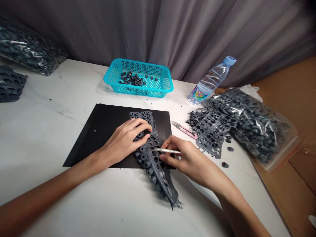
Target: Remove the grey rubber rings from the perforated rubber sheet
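A dark grey rubber sheet [158, 168] of moulded rings lies across a black mat [103, 131] on the white table. My left hand [125, 140] presses down on the sheet's upper part, fingers curled over the rings. My right hand [187, 158] pinches a thin silver tool [168, 150], its tip resting on the sheet's middle. Several holes in the sheet's lower half show where rings are gone.
A teal basket [163, 86] with several loose rings stands behind the mat. Pink snips [185, 130], a punched-out sheet [209, 130], a bagged pile of rings [254, 128] and a water bottle [209, 80] sit at right. More bagged sheets [27, 49] lie far left.
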{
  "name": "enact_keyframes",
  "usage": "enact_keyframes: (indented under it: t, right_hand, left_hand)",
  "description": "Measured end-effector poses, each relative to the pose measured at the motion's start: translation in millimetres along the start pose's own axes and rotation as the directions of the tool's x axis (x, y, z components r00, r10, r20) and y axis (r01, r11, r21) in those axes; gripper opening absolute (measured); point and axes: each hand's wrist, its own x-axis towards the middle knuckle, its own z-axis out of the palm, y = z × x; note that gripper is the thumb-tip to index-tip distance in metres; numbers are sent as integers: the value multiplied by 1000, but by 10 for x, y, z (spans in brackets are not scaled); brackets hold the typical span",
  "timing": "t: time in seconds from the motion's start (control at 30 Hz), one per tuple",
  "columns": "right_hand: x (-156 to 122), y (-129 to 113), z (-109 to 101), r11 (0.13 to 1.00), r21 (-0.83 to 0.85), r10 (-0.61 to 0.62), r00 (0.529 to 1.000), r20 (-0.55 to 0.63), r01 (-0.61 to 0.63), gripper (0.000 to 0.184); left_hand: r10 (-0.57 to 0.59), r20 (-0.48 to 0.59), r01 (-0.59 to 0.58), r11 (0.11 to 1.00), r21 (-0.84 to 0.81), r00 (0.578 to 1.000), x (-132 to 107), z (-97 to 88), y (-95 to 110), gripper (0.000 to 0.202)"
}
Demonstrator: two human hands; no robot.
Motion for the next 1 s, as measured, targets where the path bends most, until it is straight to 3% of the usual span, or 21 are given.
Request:
enact_keyframes:
  t: [0.2,0.37,0.57,0.73,1.0]
  right_hand:
    - [-8,52,-50,999,27,-18,1000,-10,18,9]
    - [69,128,-37,994,110,-7,1000,-8,8,21]
    - [274,143,138,969,233,-33,980,-197,79,37]
    - [383,173,263,971,204,-73,967,-245,125,33]
    - [384,222,261,985,110,-92,952,-293,130,28]
  left_hand:
    - [27,-29,-26,1000,15,999,-13,8,7,10]
    - [48,-59,-43,996,75,997,-26,13,21,11]
    - [86,-125,-70,989,129,988,-28,5,62,9]
    - [94,-125,-79,990,120,988,-33,1,68,8]
    - [86,-92,-73,988,135,992,-19,16,54,8]
